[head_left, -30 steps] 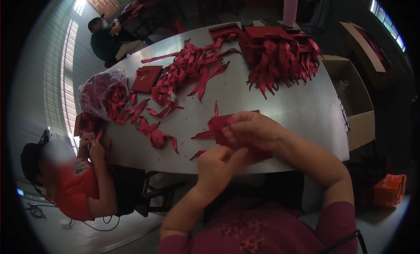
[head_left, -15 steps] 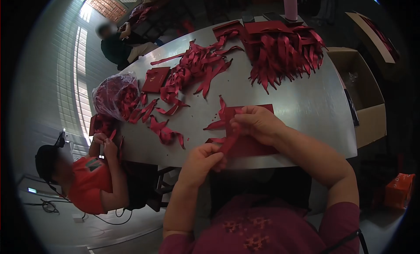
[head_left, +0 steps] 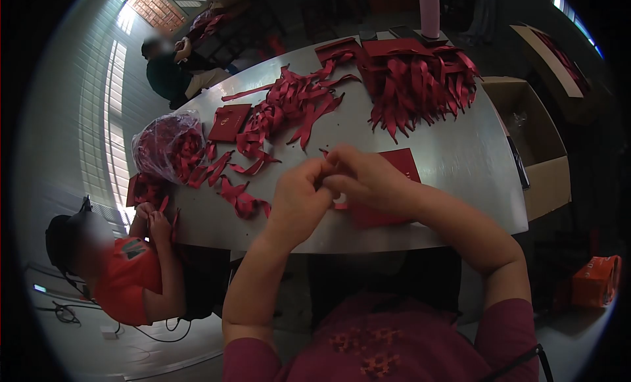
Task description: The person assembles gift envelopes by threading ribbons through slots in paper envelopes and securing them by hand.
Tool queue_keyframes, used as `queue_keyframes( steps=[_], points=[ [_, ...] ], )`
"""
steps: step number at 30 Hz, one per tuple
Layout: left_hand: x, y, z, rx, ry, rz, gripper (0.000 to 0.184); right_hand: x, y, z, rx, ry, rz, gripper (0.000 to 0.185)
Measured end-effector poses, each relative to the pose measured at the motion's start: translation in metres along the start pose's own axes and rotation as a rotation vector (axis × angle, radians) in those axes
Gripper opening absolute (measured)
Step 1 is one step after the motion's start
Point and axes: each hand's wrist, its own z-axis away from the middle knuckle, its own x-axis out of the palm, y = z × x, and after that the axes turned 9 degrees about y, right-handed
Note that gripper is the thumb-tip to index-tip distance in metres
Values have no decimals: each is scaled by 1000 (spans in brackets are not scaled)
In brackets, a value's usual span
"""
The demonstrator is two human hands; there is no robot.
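Observation:
My left hand (head_left: 299, 199) and my right hand (head_left: 369, 177) meet above the near part of the metal table (head_left: 453, 214), thumbs and fingers pinched together. Between them is a red ribbon (head_left: 325, 153), mostly hidden by my fingers; only a small end shows above the fingertips. Under my right hand and forearm lies a flat dark red paper bag (head_left: 402, 164), partly covered. The exact grip of each hand on the ribbon is hard to see.
Loose red ribbons (head_left: 289, 99) and a small red bag (head_left: 230, 122) lie beyond. A ribboned stack (head_left: 420, 79) sits at the back; a plastic sack (head_left: 167, 145) is left. An open cardboard box (head_left: 549, 178) stands right. A co-worker (head_left: 135, 270) handles ribbon at left.
My hands have come together, with the left hand moving up to meet the right. The ribbon stretched between them before is now mostly hidden. The camera view has shifted slightly.

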Motion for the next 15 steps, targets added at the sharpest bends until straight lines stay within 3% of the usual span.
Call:
queue_keyframes(
  steps=[1, 6, 8, 9, 11, 12, 14, 15],
  points=[
    [2, -1, -6, 22, 44, 24, 10, -3, -1, -3, 188, -20, -155, 24],
    [15, -1, 11, 110, 221, -19, 11, -34, 10, 2, 274, -122, -159, 13],
    [18, -21, 29, -110, 224, 125, 13, -39, 21, 8, 280, -127, -98, 17],
    [23, -32, 37, -114, 221, 123, 13, -40, 23, 11, 284, -126, -102, 17],
    [37, -53, 47, -265, 131, 133, 17, -41, 27, 18, 425, -140, -6, 15],
    [44, -60, 47, -269, 130, 131, 17, -38, 37, 22, 428, -141, -10, 15],
    [55, -68, 46, -283, 219, 90, 21, -29, 64, 27, 66, -86, 244, 16],
    [57, -68, 45, -284, 213, 87, 21, -28, 64, 28, 69, -81, 241, 16]
  ],
)
